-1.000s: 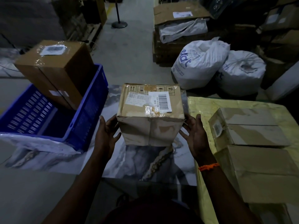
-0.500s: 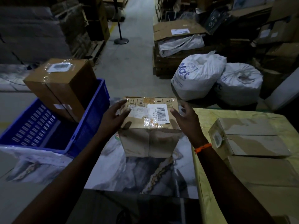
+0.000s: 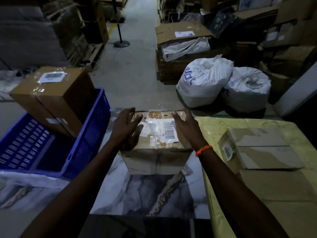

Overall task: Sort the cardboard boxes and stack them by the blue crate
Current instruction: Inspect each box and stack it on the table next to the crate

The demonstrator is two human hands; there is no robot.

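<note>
The cardboard box (image 3: pixel 157 158) sits flat on the marble-look table top (image 3: pixel 137 194), just right of the blue crate (image 3: pixel 89 134). Its long side runs left to right, and its barcode sticker (image 3: pixel 169 130) faces up. The room is a dim storeroom with white sacks (image 3: pixel 204 81) on the floor. The box is brown, crumpled and taped. The left hand (image 3: pixel 127 129) lies flat on its top. The right hand (image 3: pixel 186 127), fingers straight, is at its right edge.

The middle box (image 3: pixel 157 157) is sitting on the table (image 3: pixel 137 194). Left of it, the crate (image 3: pixel 96 127) is holding a tilted carton (image 3: pixel 51 95); right of it, a flat box (image 3: pixel 262 148) is lying; behind it, sacks (image 3: pixel 204 83) are standing.
</note>
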